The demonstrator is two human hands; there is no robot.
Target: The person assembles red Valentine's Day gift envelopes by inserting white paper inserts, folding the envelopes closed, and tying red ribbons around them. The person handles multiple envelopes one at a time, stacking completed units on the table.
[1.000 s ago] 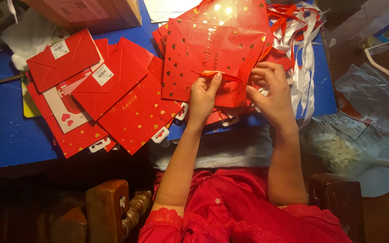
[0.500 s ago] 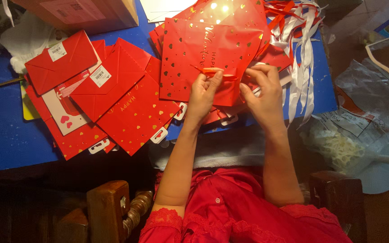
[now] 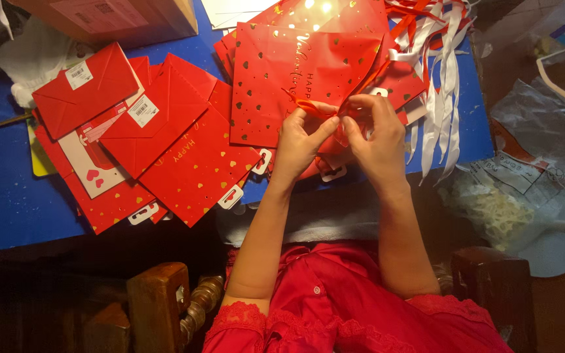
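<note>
Blue table [image 3: 8,202] strewn with red gift bags [image 3: 184,157] and ribbons [image 3: 436,98].

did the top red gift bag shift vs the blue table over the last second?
Cannot tell: the red gift bag keeps about the same offset from the blue table's edge; small frame shifts look like head-camera motion.

Both hands, left hand [image 3: 299,134] and right hand [image 3: 375,134], are pinching a red ribbon [image 3: 315,108] on a red gift bag [image 3: 276,78] lying near the blue tabletop's [image 3: 8,202] far edge.

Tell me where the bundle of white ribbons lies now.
In the head view the white ribbons hang over the right edge of the blue table, just right of the right hand.
</note>
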